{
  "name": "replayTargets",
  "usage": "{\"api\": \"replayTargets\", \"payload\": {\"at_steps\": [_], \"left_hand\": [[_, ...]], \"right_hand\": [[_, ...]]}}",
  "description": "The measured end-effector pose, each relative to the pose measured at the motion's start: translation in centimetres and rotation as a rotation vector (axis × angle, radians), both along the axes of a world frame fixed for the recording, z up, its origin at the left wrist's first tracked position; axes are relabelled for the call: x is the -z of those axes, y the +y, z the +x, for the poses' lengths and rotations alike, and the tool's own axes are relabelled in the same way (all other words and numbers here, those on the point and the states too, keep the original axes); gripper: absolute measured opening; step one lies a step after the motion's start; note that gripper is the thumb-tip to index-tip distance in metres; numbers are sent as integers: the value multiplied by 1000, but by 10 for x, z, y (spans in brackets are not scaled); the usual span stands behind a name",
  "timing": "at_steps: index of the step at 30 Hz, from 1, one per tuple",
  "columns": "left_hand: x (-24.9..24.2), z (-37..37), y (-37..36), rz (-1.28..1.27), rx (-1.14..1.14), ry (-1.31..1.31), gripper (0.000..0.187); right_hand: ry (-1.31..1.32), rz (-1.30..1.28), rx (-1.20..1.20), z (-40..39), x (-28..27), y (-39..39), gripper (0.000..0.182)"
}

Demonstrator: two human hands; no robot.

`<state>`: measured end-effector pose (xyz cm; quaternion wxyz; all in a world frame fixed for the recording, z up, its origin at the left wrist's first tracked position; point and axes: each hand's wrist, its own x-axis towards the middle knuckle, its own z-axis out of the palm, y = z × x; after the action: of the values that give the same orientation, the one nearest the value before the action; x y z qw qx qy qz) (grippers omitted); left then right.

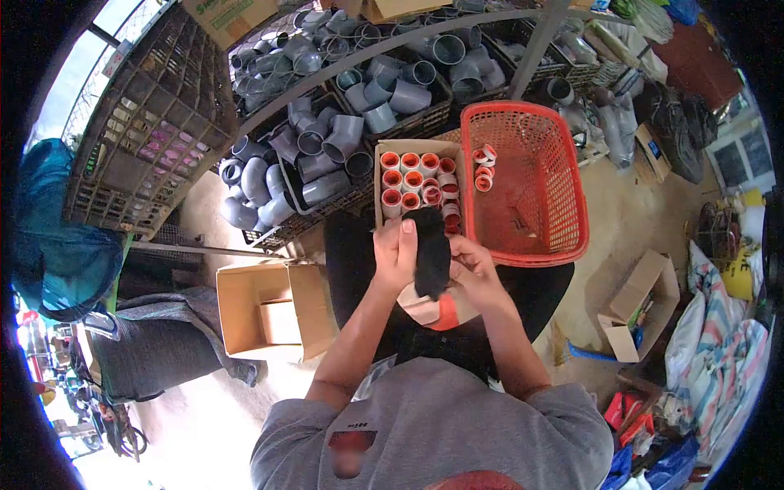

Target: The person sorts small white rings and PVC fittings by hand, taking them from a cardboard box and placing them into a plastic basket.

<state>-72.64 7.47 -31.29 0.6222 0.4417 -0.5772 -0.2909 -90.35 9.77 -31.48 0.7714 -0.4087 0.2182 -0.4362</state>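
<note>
A limp black cloth piece (432, 255), whose exact kind I cannot make out, hangs in front of my chest. My left hand (395, 255) is closed on its left side, thumb pointing up. On the other side my right hand (475, 273) pinches the cloth's right edge with bent fingers. Just beyond the hands stands a cardboard box (379, 175) with rows of white pipe fittings (411, 179) with red-orange insides. Part of the box is hidden behind the cloth and hands. Below them, a round pale piece with a red patch (446, 314) is partly covered.
A red plastic basket (576, 188) with a few white-and-red rings (485, 169) stands right of the box. Black crates of grey pipe elbows (345, 135) line the back. An open carton (242, 306) sits at left, another (639, 302) at right. A metal bar (535, 51) crosses behind.
</note>
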Motion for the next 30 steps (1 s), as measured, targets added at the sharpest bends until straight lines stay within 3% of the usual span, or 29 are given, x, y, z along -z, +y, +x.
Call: {"api": "replayTargets", "payload": {"at_steps": [3, 4, 6, 7, 8, 10, 12, 14, 17, 19, 20, 22, 24, 26, 28, 30], "left_hand": [[-6, 0, -4, 463, 102, 334, 51], [-8, -4, -7, 464, 103, 333, 51], [-19, -16, -14, 490, -91, 893, 49], [-3, 0, -16, 467, 71, 976, 48], [0, 6, -13, 480, 38, 1016, 46], [-42, -6, -3, 368, -82, 946, 39], [-32, -4, 5, 248, -81, 406, 24], [-37, -11, 12, -71, 43, -271, 15], [-39, -25, 19, 69, 8, -58, 12], [-38, -18, 17, 325, -122, 95, 9], [-39, -23, 14, 372, -71, 609, 20], [-35, -10, 20, 478, -26, 707, 30], [-35, -10, 27, 368, 161, 551, 24], [-39, -10, 29, 59, 252, 5, 16], [-49, -10, 28, 117, 261, 82, 17], [-50, -5, 25, 154, 84, -135, 15]], "right_hand": [[-167, 105, 42, 5, -4, 4, 17], [-168, 105, 44, 6, -3, 5, 17], [-327, 112, 94, 7, -2, 4, 16], [-277, 159, 181, 6, -5, 6, 17], [-277, 159, 182, 3, -4, 6, 17], [-344, 199, 212, -5, -4, 2, 20], [-395, 201, 164, -5, -9, 3, 21], [-447, 204, 112, -2, -12, 5, 22], [-402, 120, 146, -2, -18, 4, 27], [-414, 103, 171, -6, -26, 5, 29], [-426, 84, 194, -8, -28, 5, 31], [-431, 60, 194, -11, -29, 5, 34], [-423, 122, 123, -10, -31, 5, 29], [-444, 140, -11, -7, -23, 7, 28], [-393, 125, 14, -4, -29, 6, 30], [-278, 137, 75, -3, -38, 3, 32]]}}
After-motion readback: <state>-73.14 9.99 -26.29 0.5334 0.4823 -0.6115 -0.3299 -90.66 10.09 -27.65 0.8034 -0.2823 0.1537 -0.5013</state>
